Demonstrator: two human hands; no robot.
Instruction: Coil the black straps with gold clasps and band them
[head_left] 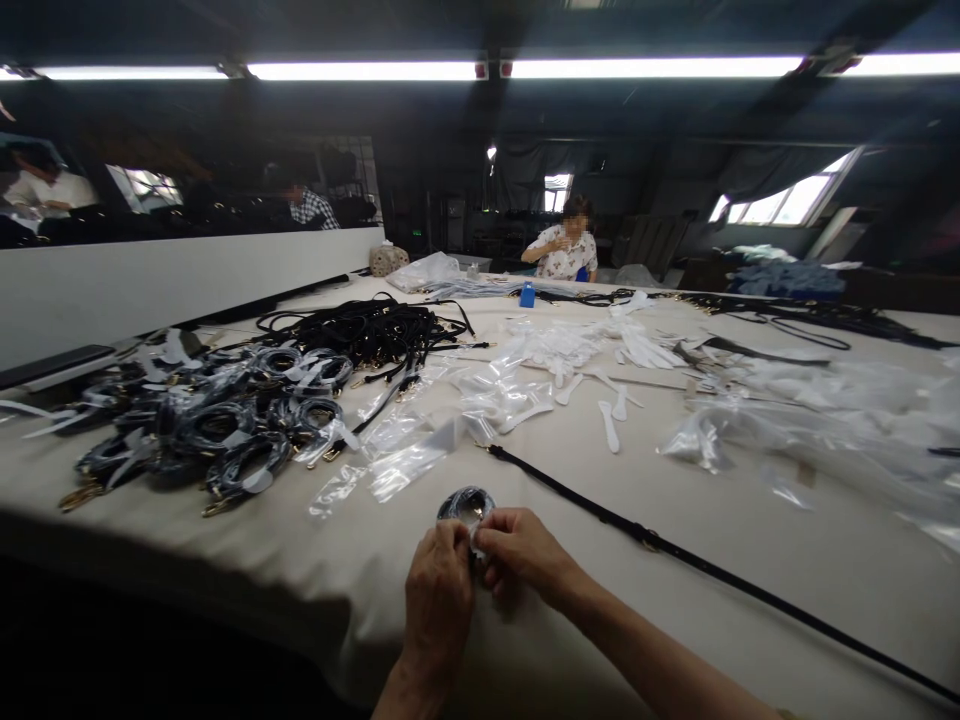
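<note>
A black strap coiled into a ring (454, 503), with clear plastic round it, is held over the near edge of the table. My left hand (439, 592) is closed on the ring's near left side. My right hand (525, 548) pinches at its near right side, close against the left fingers. What lies right between the fingertips is partly hidden; a bit of white shows there. To the right, a long black strap (600, 512) with metal fittings stretches across the table toward the right edge.
At left lies a heap of wrapped coiled straps (225, 425), with loose black straps (375, 330) behind it. Clear plastic sleeves (412, 460), white tags (609, 428) and plastic bags (795, 430) cover parts of the cloth-topped table (570, 620). A person (562, 250) sits across it.
</note>
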